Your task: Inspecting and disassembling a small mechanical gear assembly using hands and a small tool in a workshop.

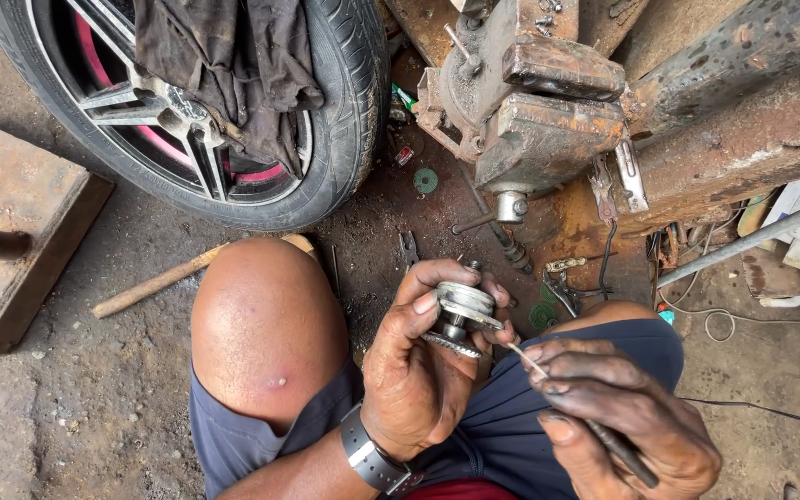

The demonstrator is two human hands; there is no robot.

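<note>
Fingers (pixel 437 287) of the left hand (pixel 414 370): curled and closed round a small metal assembly (pixel 460 319), thumb on one side, fingertips over the far rim.

Assembly: round silver cap on top, short shaft beneath, toothed gear at the bottom; held above the lap, between the knees. In one piece as far as can be seen; its underside is hidden by the palm.

Right hand (pixel 627 417): fingers pinched narrow on a thin metal tool (pixel 567 403), dark handle end trailing past the palm, bright tip touching the assembly just under the cap, beside the gear teeth.

Progress, judged: the part is off any machine and in hand; the tool is at its seam, so the picking or prying is under way and not finished. Nothing has come apart yet.

Wristband (pixel 369 458): metal, on the left wrist.

Bare knee (pixel 266 319): left of the hands; dark blue shorts (pixel 511 435) below.

Dirt floor (pixel 67 398): wooden stick (pixel 155 282) beyond the knee, small green washer (pixel 426 181), loose bits, thin cable at right.

Rusty bench vise (pixel 530 102): farther off, on a rusted beam (pixel 743 139).

Car wheel (pixel 206 111): farthest, top left, dark rag (pixel 224 56) draped over the spokes.
</note>
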